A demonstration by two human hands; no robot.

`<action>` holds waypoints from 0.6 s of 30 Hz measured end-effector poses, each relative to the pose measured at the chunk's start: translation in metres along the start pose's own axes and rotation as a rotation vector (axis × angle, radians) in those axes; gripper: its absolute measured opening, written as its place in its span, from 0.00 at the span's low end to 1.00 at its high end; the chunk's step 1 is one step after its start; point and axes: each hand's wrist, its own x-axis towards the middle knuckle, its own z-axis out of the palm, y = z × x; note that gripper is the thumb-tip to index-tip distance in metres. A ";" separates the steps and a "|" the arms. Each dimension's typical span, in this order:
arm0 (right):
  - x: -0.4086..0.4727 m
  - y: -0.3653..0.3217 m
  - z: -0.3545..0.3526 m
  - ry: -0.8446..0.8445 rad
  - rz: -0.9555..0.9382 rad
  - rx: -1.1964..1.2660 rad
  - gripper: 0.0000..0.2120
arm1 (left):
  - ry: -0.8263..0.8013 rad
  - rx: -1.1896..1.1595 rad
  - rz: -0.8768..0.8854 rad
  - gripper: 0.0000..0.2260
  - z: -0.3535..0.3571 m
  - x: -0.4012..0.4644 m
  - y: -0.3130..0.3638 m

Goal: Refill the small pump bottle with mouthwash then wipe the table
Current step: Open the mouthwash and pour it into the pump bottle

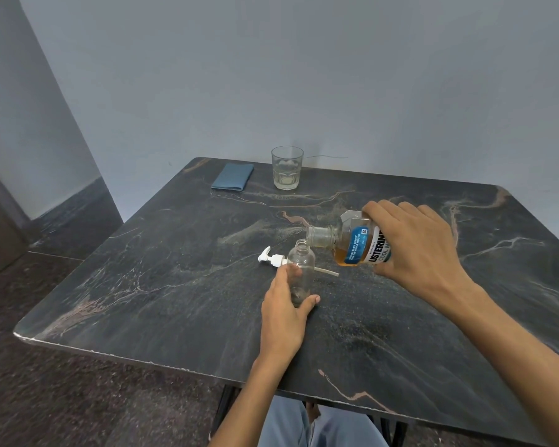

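Small pump bottle (300,269) stood upright mid-counter (175,301), left hand (284,304) gripping its base. Right hand (413,243) gripped mouthwash bottle (352,241), long axis nearly horizontal, open neck just right of small mouth. Pump (273,259) lay behind.

Small clear plastic bottle (300,269) stands uncapped mid-table; clear, blue-labelled mouthwash bottle (352,243) tips amber liquid above its mouth; white pump (273,259) lies behind — folded blue cloth (233,176) at the far-left corner.

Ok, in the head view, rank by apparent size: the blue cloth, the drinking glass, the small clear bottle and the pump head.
1. Small clear bottle, nearest the camera
2. Blue cloth and drinking glass, too alike to separate
3. Pump head, smallest
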 end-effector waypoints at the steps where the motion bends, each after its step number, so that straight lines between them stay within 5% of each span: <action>1: 0.000 0.000 0.000 -0.001 -0.001 0.001 0.34 | -0.002 0.000 -0.001 0.22 0.000 0.000 0.000; 18: 0.001 -0.001 -0.002 -0.002 -0.002 -0.002 0.35 | 0.001 -0.041 -0.023 0.22 0.001 0.000 0.000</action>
